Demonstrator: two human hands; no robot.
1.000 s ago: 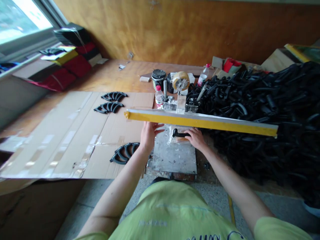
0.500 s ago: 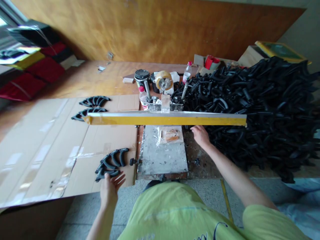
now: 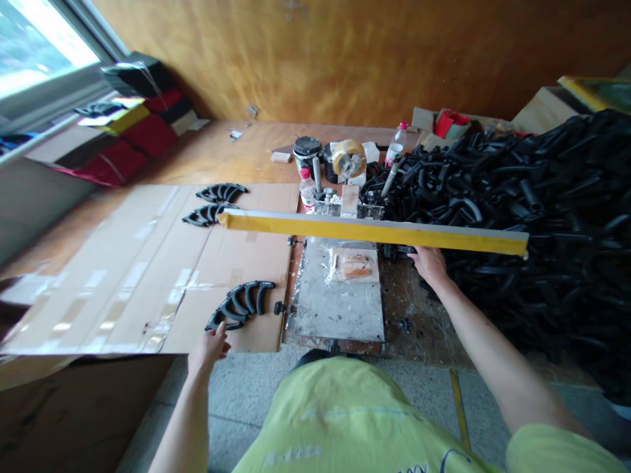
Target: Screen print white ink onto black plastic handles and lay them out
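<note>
My left hand (image 3: 210,347) is at the cardboard's front edge, fingers loosely curled and apart, its fingertips against the nearest piece of a fanned row of black curved handles (image 3: 239,303). My right hand (image 3: 430,266) is at the near left edge of a large heap of black handles (image 3: 493,190). Its fingers close on the end of a dark handle (image 3: 405,249), partly lost against the heap. Between my hands lies a grey metal plate (image 3: 340,312) with a small clear-taped block (image 3: 353,264) on it. A long yellow-and-silver bar (image 3: 374,231) spans above the plate.
Two more fanned rows of black handles (image 3: 221,192) lie farther back on the cardboard (image 3: 148,263). Behind the bar stand a tape roll (image 3: 349,159), a paint tub (image 3: 306,152) and bottles (image 3: 396,146). Red and black boxes (image 3: 148,135) are stacked by the window.
The view has swung left. My left hand's fingers have curled in and the front handle sits closer to its row. My right hand has moved right, to the heap's edge.
</note>
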